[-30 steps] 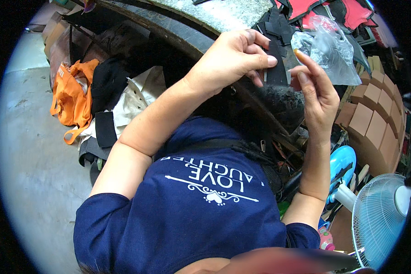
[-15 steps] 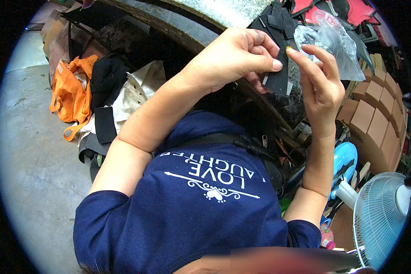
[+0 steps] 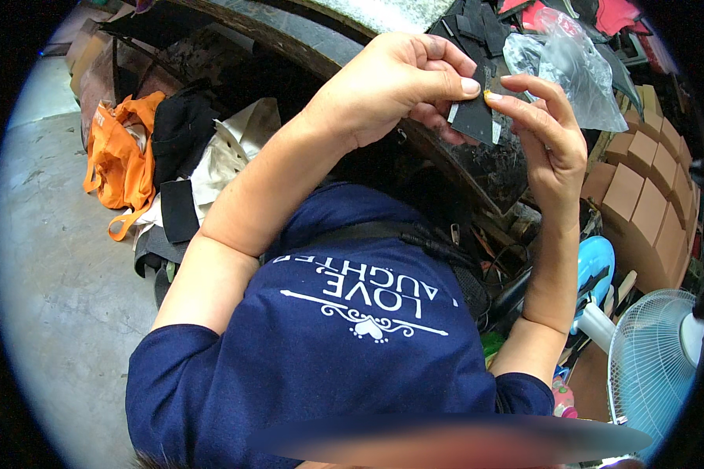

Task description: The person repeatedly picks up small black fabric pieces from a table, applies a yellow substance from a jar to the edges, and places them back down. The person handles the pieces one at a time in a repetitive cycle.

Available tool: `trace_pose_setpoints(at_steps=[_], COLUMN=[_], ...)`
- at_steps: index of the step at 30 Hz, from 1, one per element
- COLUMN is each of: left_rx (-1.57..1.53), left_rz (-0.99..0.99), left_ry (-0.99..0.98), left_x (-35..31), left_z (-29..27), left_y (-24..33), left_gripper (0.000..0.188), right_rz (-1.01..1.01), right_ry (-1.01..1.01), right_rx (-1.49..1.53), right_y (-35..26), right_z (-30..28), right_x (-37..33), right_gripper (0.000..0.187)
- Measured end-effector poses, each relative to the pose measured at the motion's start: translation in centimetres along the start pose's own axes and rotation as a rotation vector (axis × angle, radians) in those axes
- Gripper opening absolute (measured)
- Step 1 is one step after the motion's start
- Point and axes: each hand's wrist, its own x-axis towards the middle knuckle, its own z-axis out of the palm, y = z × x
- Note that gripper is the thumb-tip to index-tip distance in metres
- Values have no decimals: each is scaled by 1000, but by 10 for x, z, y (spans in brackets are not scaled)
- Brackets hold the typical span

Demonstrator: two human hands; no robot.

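Observation:
My left hand (image 3: pixel 414 82) is closed on a flat black strip (image 3: pixel 475 119), pinched near its upper part between thumb and fingers. Pale edges show on either side of the strip's lower end. My right hand (image 3: pixel 551 129) is beside it, fingers apart and bent. A small yellow smear or bit (image 3: pixel 488 94) shows at one of its fingertips, which is at or very close to the strip's right edge; whether they touch I cannot tell. Behind both hands lies a pile of black flat pieces (image 3: pixel 477 30).
A dark workbench (image 3: pixel 297 39) runs along the top. A clear plastic bag (image 3: pixel 567 74) lies right of the pieces, near red scraps (image 3: pixel 622 19). Stacked brown blocks (image 3: pixel 649 195) and a fan (image 3: pixel 653 359) stand at right. An orange bag (image 3: pixel 123 152) rests at left.
My left hand has risen slightly with the strip, whose lower end now shows more. My right fingertip with the yellow bit has moved slightly down and left, closer to the strip.

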Motion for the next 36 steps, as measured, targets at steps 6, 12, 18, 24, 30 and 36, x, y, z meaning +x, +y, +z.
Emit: trace_pose_setpoints(at_steps=[6, 12, 18, 24, 30, 36], left_rx=[-2, -51, -98, -47, -1, 1296], left_rz=[19, 61, 132, 255, 461, 1049], left_ry=[41, 55, 110, 301, 482, 737], left_x=[4, 8, 6, -2, -11, 1], left_z=[-3, -10, -5, -1, -30, -44], left_y=[-3, -6, -7, -3, -1, 1], left_gripper=[27, 23, 20, 18, 33, 31], right_rz=[-153, -459, -83, 402, 272, 116], right_ry=[6, -15, 162, 163, -10, -249], right_rx=[-229, -671, -126, 633, 500, -217], right_y=[-12, -23, -17, -28, -5, 39], right_z=[-5, -7, 5, 37, 48, 57], right_x=[-2, -12, -17, 20, 86, 165], right_gripper=[41, 44, 52, 84, 73, 77])
